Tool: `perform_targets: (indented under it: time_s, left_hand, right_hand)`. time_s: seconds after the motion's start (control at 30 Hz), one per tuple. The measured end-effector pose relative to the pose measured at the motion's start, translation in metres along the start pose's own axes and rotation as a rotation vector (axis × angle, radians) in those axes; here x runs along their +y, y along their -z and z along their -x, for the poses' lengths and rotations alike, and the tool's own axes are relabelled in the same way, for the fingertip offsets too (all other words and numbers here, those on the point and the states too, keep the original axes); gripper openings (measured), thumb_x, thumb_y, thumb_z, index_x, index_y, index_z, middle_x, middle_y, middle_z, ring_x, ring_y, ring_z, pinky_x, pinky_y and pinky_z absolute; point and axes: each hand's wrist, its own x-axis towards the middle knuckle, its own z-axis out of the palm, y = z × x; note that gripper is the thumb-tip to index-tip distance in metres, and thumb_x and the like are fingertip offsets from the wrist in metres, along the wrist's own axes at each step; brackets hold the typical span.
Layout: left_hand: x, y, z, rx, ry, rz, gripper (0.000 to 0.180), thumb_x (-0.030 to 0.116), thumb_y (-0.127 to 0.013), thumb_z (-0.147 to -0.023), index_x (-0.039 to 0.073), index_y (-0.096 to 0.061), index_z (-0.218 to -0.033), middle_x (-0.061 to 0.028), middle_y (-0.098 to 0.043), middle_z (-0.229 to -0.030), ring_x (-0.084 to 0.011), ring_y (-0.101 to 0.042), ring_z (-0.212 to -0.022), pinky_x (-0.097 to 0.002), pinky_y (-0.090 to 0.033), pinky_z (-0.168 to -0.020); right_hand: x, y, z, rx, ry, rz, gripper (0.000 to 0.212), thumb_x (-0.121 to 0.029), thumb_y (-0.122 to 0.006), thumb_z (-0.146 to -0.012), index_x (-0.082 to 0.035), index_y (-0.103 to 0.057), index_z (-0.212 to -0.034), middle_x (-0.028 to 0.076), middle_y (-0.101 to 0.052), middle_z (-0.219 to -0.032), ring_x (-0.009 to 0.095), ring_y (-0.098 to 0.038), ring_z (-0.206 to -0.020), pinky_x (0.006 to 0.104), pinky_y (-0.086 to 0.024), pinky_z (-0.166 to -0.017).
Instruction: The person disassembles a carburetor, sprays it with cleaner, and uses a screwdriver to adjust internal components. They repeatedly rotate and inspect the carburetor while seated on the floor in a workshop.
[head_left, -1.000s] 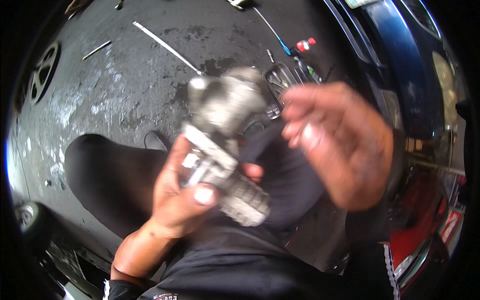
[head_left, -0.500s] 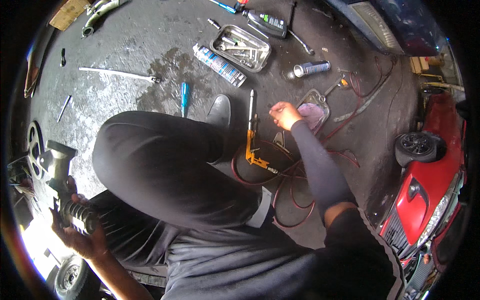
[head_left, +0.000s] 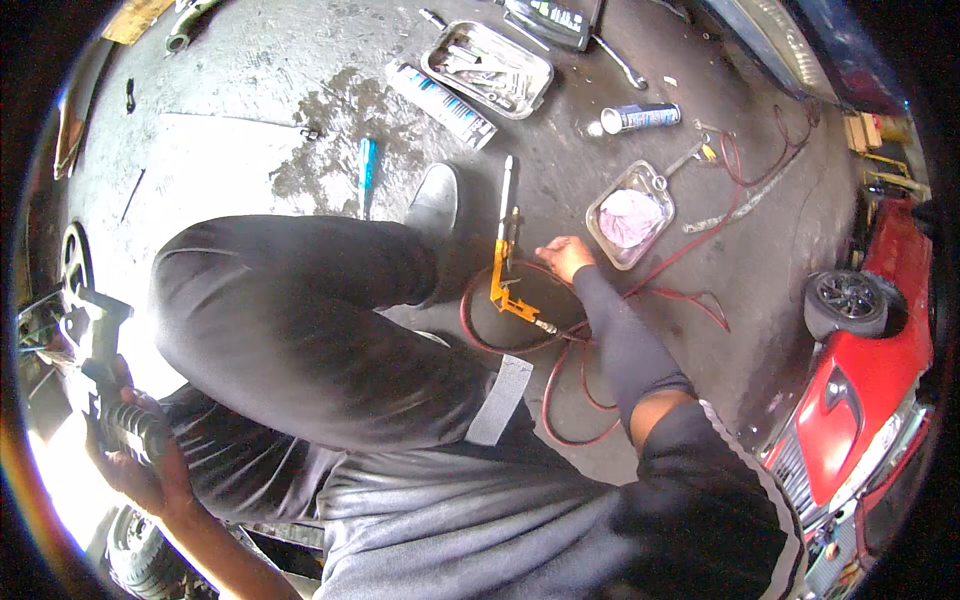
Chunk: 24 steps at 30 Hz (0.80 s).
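My left hand (head_left: 150,475), at the lower left beside my knee, is closed around a metal car part (head_left: 100,330) with a pale flat-ended arm and a dark ribbed cylinder. Low over the floor, my right hand (head_left: 566,258) has its fingers curled together; whatever they pinch, if anything, is too small to make out. Just left of it lies an orange air blow gun (head_left: 499,280) with a long metal nozzle, joined to a red hose (head_left: 583,370). To the right of that hand stands a metal tray (head_left: 598,238) with a pink cloth (head_left: 628,218) inside.
Ahead lie a metal tray of wrenches (head_left: 540,100), a spray can (head_left: 440,105), another can (head_left: 640,117), a black bottle (head_left: 550,22) and a blue-handled screwdriver (head_left: 367,165). A red car front (head_left: 850,400) with a wheel (head_left: 846,303) is at the right.
My right hand has drawn back from beside the cloth tray, leaving the tray fully visible. My left hand keeps hold of the car part. The whole view has shifted slightly.
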Motion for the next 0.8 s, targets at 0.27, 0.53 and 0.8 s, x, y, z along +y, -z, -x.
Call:
perform_targets:
  time_s: [0.27, 0.53, 0.8]
  left_hand:
    - [-0.017, -0.036, 0.040, 0.176, 0.032, -0.127, 0.067, 0.040, -0.056, -0.110, -0.004, -0.053, -0.160, -0.0308, -0.065, -0.152, -0.0319, -0.074, -0.114, -0.0457, -0.063, -0.098]
    - [-0.043, -0.083, 0.066, -0.114, 0.227, -0.020, 0.087, 0.034, -0.089, -0.087, 0.001, -0.048, -0.157, -0.0253, -0.072, -0.136, -0.0329, -0.080, -0.101, -0.0462, -0.068, -0.089]
    - [-0.062, -0.098, 0.047, -0.591, 0.404, 0.347, 0.082, 0.010, -0.086, -0.094, 0.010, -0.043, -0.163, -0.0149, -0.072, -0.135, -0.0261, -0.078, -0.113, -0.0452, -0.063, -0.102]
  right_hand:
    - [-0.015, -0.046, -0.048, -0.131, 0.468, 0.644, 0.029, -0.035, -0.069, -0.105, -0.009, -0.081, -0.106, 0.017, -0.080, -0.098, 0.037, -0.077, -0.093, 0.0495, -0.063, -0.083]
    - [-0.069, 0.034, -0.012, -0.055, 0.167, -0.487, 0.017, -0.022, -0.079, -0.106, -0.008, -0.070, -0.103, 0.006, -0.071, -0.080, 0.022, -0.069, -0.068, 0.0397, -0.057, -0.063]
    - [-0.393, 0.242, 0.205, 0.185, 0.770, -0.890, 0.019, -0.017, -0.074, -0.109, -0.009, -0.062, -0.122, -0.001, -0.064, -0.095, 0.004, -0.064, -0.074, 0.0209, -0.054, -0.063]
